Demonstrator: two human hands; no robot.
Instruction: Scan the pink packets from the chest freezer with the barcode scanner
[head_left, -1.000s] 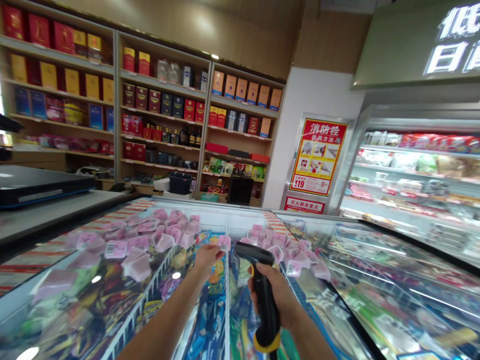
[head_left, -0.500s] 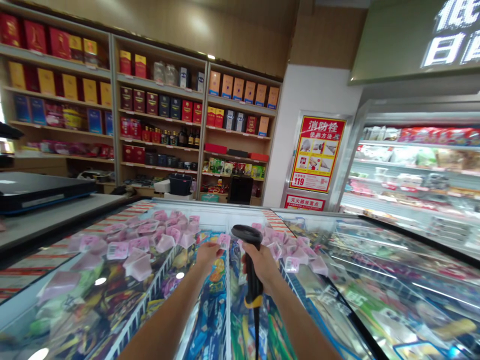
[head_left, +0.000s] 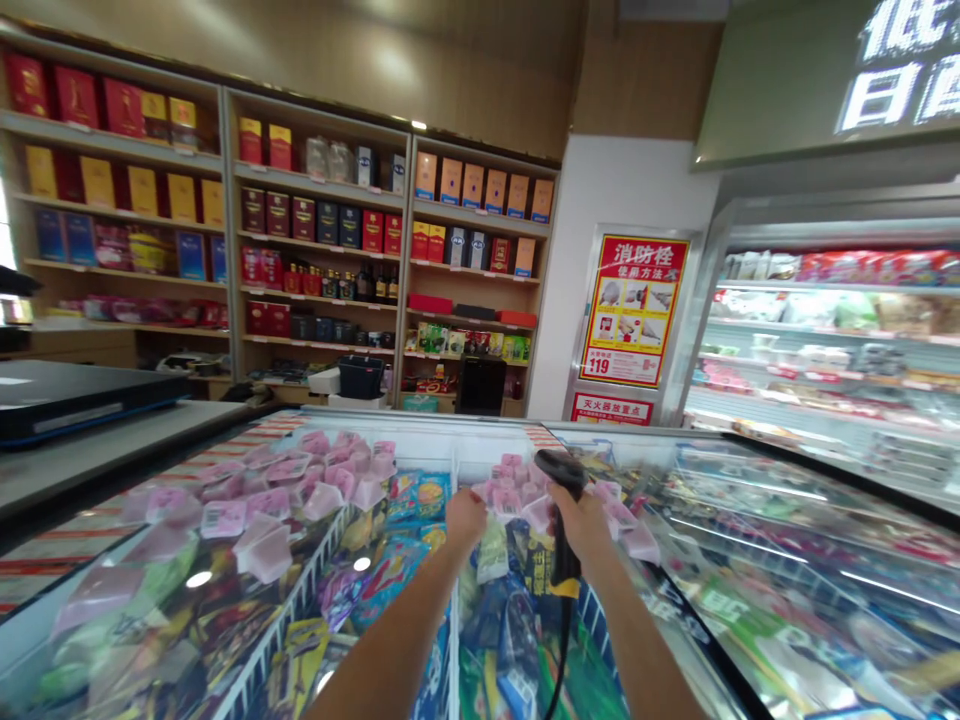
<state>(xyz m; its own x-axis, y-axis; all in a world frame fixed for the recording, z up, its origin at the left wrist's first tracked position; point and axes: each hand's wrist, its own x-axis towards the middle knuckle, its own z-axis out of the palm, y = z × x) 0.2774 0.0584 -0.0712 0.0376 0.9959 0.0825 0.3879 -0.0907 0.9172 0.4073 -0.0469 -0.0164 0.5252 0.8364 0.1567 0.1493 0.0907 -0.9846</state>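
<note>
My right hand (head_left: 583,522) is closed around the handle of a black barcode scanner (head_left: 564,550) with a yellow base end and a dark cable hanging from it. The scanner is held upright over the right part of the chest freezer. Left of it, my left hand (head_left: 466,515) has curled fingers at the edge of a small pile of pink-lidded plastic cups (head_left: 505,500). Whether a cup is between those fingertips is hidden. A larger heap of the same cups (head_left: 289,470) lies on the freezer's left side, with barcode labels on several lids.
White wire dividers (head_left: 454,600) split the freezer, which is filled with bagged goods such as blue packs (head_left: 394,580). Dark-edged glass (head_left: 750,560) covers the right side. A black flat device (head_left: 82,395) rests on the counter at left. Shelves (head_left: 322,240) stand behind.
My left hand has moved right, from holding a pink-lidded cup near the scanner to the right-hand pile. My right hand has carried the scanner to the right.
</note>
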